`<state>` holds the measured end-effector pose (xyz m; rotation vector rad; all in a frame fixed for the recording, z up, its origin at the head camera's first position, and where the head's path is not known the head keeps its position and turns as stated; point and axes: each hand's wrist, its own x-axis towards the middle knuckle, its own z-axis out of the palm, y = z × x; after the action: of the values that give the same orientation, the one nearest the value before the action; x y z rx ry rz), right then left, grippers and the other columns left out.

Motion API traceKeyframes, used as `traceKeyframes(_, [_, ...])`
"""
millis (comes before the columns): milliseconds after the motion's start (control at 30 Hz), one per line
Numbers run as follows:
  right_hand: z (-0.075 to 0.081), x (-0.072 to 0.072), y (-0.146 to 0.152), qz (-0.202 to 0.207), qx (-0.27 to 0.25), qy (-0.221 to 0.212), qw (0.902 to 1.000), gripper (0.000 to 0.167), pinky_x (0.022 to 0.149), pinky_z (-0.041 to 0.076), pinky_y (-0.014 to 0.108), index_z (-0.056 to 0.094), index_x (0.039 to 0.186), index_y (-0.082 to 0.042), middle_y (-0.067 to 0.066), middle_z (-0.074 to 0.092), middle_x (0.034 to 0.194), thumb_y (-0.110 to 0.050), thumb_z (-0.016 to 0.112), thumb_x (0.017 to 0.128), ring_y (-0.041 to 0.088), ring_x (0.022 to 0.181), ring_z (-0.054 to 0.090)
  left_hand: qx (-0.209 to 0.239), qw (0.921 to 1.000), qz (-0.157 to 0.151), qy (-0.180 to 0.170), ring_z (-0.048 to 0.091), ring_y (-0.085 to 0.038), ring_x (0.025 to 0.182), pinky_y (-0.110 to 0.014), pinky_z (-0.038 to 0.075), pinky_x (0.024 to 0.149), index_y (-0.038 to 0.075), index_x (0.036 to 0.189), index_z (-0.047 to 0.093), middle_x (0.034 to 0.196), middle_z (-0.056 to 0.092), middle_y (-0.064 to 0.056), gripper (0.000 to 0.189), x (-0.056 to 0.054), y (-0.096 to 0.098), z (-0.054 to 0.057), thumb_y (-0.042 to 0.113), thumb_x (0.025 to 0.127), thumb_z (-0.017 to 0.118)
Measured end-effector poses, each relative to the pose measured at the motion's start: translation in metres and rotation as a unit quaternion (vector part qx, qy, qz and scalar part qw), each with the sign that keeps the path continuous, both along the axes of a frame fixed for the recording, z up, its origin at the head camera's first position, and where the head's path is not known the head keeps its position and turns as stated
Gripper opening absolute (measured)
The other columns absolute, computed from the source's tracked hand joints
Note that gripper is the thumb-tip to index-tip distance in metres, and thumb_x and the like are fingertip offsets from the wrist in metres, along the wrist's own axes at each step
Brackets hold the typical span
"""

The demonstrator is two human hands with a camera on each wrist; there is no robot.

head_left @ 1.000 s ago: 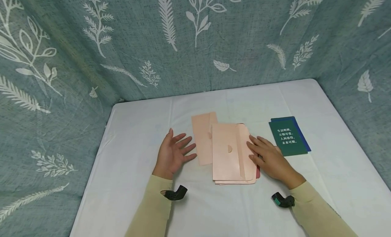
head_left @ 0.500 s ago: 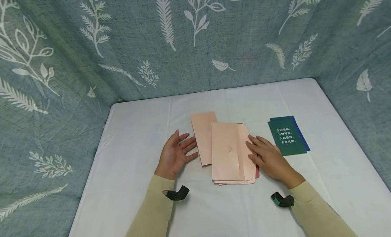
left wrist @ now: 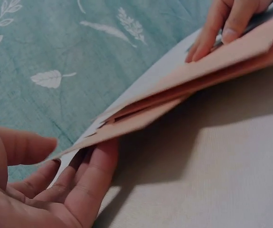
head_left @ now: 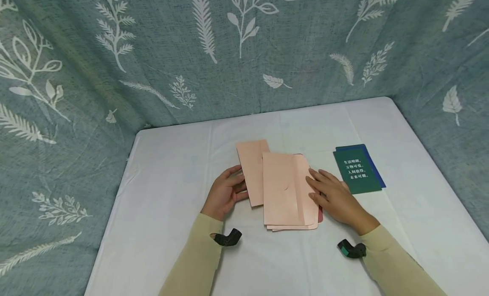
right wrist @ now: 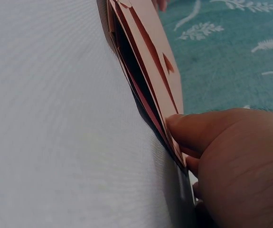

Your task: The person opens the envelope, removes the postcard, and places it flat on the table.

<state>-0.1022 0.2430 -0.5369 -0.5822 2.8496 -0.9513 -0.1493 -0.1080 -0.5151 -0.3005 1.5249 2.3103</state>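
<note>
In the head view my left hand (head_left: 225, 193) is at the left edge of a pink envelope (head_left: 250, 173), partly tucked under a stack of pink envelopes (head_left: 280, 194). The left wrist view shows its thumb over that envelope's edge (left wrist: 122, 130) and its fingers underneath, pinching it. That edge is tilted up off the cloth. My right hand (head_left: 340, 198) rests relaxed fingers on the right edge of the stack, also seen in the right wrist view with its thumb (right wrist: 193, 130) touching the stack's edge. A red piece (head_left: 320, 214) peeks out beneath the stack.
A dark green card (head_left: 357, 173) with white writing lies over a blue card (head_left: 376, 173) to the right of the right hand. White cloth (head_left: 172, 168) covers the table. A green leaf-patterned curtain (head_left: 229, 88) hangs behind and at both sides.
My left hand has moved right from beside the envelopes, its spread fingers going under the left envelope and the thumb closing over its edge. The right hand has stayed put on the stack.
</note>
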Motion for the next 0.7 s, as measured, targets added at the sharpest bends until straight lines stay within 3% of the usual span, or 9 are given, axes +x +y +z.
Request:
traceKeyframes(267, [-0.0005, -0.0009, 0.0000, 0.000, 0.003, 0.005, 1.0000, 0.055, 0.111, 0.027, 0.068, 0.053, 0.160, -0.004, 0.015, 0.037, 0.172, -0.023, 0.067, 0.110, 0.042, 0.160, 0.025, -0.049, 0.9988, 0.003, 0.002, 0.075, -0.024, 0.090, -0.040, 0.064, 0.073, 0.000, 0.158, 0.045, 0.114, 0.071, -0.018, 0.054, -0.0014, 0.0028, -0.0029, -0.003, 0.105, 0.059])
traceKeyframes(700, [-0.0020, -0.0010, 0.0002, -0.004, 0.002, -0.001, 1.0000, 0.056, 0.113, 0.025, 0.069, 0.053, 0.161, -0.005, 0.014, 0.037, 0.173, -0.024, 0.067, 0.110, 0.042, 0.160, 0.024, -0.060, 0.9981, 0.014, 0.007, 0.075, -0.028, 0.089, -0.041, 0.064, 0.071, 0.003, 0.156, 0.047, 0.121, 0.073, -0.019, 0.054, -0.0009, -0.0049, -0.0036, -0.006, 0.104, 0.059])
